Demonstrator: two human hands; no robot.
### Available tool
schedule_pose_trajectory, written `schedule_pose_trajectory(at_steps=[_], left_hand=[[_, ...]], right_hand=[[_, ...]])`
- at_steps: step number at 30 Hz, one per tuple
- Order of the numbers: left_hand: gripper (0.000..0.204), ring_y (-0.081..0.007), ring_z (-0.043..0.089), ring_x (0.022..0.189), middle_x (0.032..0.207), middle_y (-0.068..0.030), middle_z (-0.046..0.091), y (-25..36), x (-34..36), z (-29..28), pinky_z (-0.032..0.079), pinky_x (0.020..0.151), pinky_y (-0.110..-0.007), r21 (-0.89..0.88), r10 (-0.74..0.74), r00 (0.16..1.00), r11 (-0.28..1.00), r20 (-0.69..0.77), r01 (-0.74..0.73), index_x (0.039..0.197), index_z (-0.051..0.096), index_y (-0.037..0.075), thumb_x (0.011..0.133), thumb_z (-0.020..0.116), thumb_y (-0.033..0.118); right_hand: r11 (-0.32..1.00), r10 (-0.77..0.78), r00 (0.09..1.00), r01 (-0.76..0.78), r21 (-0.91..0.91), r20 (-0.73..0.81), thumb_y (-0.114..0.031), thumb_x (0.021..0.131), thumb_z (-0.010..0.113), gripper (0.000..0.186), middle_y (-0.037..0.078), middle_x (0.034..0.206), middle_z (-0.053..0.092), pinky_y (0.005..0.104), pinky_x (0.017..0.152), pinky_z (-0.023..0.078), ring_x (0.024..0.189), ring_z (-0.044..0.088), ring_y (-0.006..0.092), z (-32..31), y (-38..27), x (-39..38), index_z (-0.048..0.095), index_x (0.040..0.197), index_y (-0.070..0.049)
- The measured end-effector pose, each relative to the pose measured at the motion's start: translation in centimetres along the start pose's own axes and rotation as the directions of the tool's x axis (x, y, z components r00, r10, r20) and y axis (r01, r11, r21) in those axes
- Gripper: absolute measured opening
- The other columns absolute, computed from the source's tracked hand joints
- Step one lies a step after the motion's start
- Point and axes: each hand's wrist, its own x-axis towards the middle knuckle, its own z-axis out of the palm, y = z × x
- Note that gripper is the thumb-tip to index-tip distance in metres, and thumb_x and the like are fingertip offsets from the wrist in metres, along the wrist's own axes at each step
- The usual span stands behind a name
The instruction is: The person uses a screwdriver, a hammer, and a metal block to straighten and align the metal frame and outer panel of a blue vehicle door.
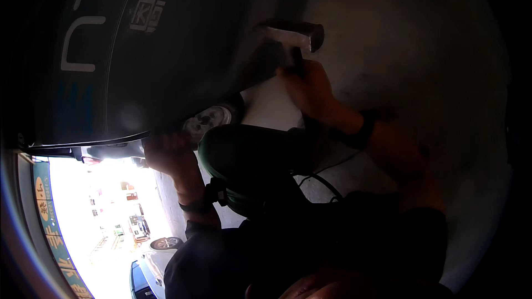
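My right hand (313, 88) is closed round the dark handle of a hammer (296, 37). The hammer's metal head sticks up above my fist, beside the lower body of a dark vehicle (166, 72). Close to the vehicle's lower edge is my left hand (169, 154), its fingers curled in deep shadow. What they grip there, if anything, is hidden. A wheel (208, 120) shows under the vehicle, just right of my left hand. My bent knee in dark green trousers (238, 149) lies between both arms.
Pale ground (399, 50) stretches along the right side in dim light. A thin black cable or hose (327, 181) curves beside my leg. Bright daylight fills the lower left, where a parked car (152, 266) and a green signboard (52, 227) appear.
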Motion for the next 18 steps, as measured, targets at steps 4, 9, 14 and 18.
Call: schedule_pose_trajectory(at_steps=[4, 9, 14, 18], left_hand=[[0.033, -0.0157, 0.049, 0.05, 0.067, -0.0039, 0.059, -0.9, 1.4, -4.0, 0.042, 0.047, -0.028, 0.004, -0.014, 0.966, 1.0, -0.257, 0.016, 0.08, 0.06, 0.008, 0.097, 0.044, 0.032], [0.052, -0.0243, 0.063, 0.104, 0.117, -0.0057, 0.067, -1.6, 5.2, -5.7, 0.048, 0.092, -0.036, 0.683, 0.185, 0.757, -0.599, 0.627, -0.419, 0.13, 0.056, 0.009, 0.096, 0.049, 0.047], [0.055, -0.0246, 0.055, 0.125, 0.132, -0.0033, 0.061, -1.2, 6.3, -6.1, 0.038, 0.108, -0.04, 0.859, 0.17, 0.883, 0.209, 0.438, -0.467, 0.135, 0.056, 0.016, 0.092, 0.055, 0.051], [0.056, -0.024, 0.055, 0.123, 0.134, -0.0059, 0.058, -0.3, 4.4, -2.7, 0.041, 0.104, -0.041, 0.492, 0.069, 0.69, -0.752, 0.72, -0.439, 0.134, 0.055, 0.015, 0.092, 0.054, 0.052]], right_hand=[[1.0, 0.002, 1.0, -0.003, 0.028, 0.004, -0.034, 0.092, 0.059, 0.041, 0.008, 0.055, 0.052, 0.0371, 0.052, 0.039, 0.053, 0.051, 0.0145, 1.2, 0.1, 0.8, 0.058, 0.072, 0.001], [0.998, -0.031, 1.0, 0.031, -0.048, 0.0, -0.034, 0.092, 0.059, 0.04, 0.008, 0.054, 0.052, 0.0368, 0.05, 0.038, 0.052, 0.053, 0.0161, 1.9, 0.3, 1.1, 0.059, 0.075, 0.002], [0.999, -0.048, 0.998, 0.048, 0.01, -0.033, -0.028, 0.092, 0.062, 0.037, -0.002, 0.054, 0.047, 0.0294, 0.047, 0.035, 0.048, 0.045, 0.0084, 2.2, -0.5, 0.3, 0.051, 0.064, -0.007], [0.971, 0.074, 0.995, -0.056, 0.231, -0.07, -0.028, 0.09, 0.063, 0.036, -0.002, 0.054, 0.046, 0.0297, 0.047, 0.033, 0.047, 0.043, 0.0087, 0.8, -0.3, 0.7, 0.05, 0.064, -0.007]])
